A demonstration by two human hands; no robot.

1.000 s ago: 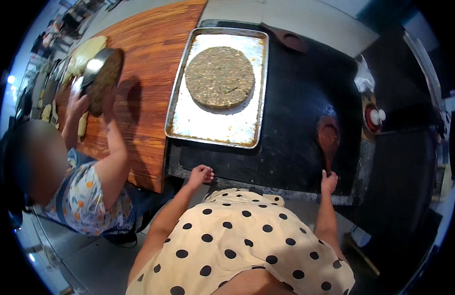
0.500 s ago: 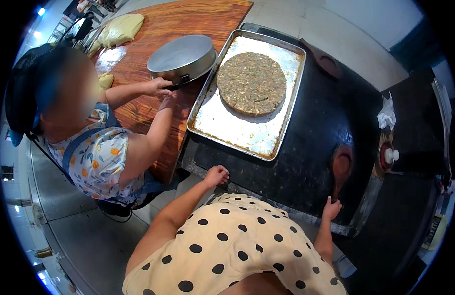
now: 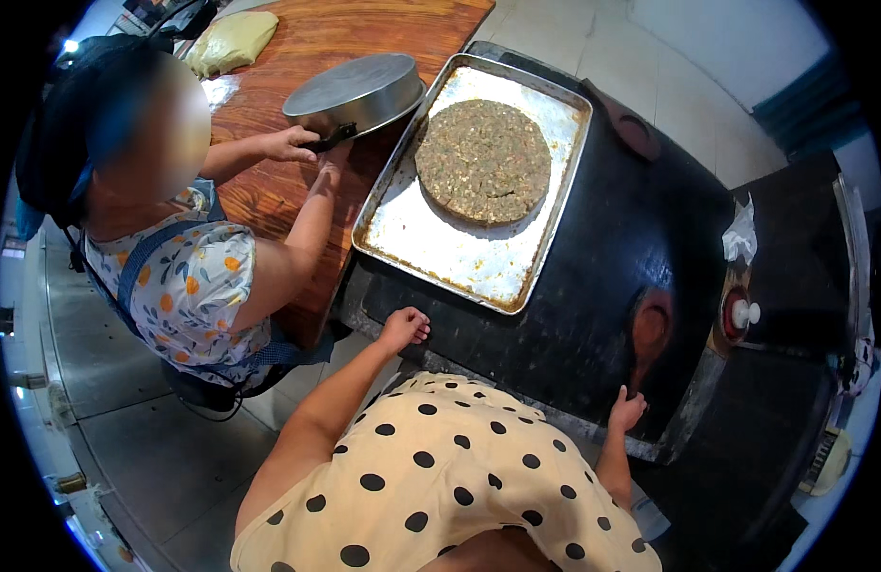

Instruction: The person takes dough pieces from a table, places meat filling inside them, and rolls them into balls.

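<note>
My right hand is closed around the handle end of a reddish-brown wooden paddle, whose round head has a shallow hollow. The paddle lies on the black worktop. My left hand is at the worktop's near edge, fingers curled in and nothing visible in them. Ahead of it is a metal baking tray, greasy brown along its rim. On the tray sits a thick round cake of speckled brown-green mixture, with a small crack in its near side.
At my left, a person's hands hold a round metal pan by its black handle, tilted beside the tray. Pale dough lies on the wooden table. Another wooden paddle, a white-knobbed object and crumpled white plastic are at right.
The whole view has shifted slightly. My left hand has risen a little toward the tray. My right hand stays at the paddle's handle, and the other person still holds the pan.
</note>
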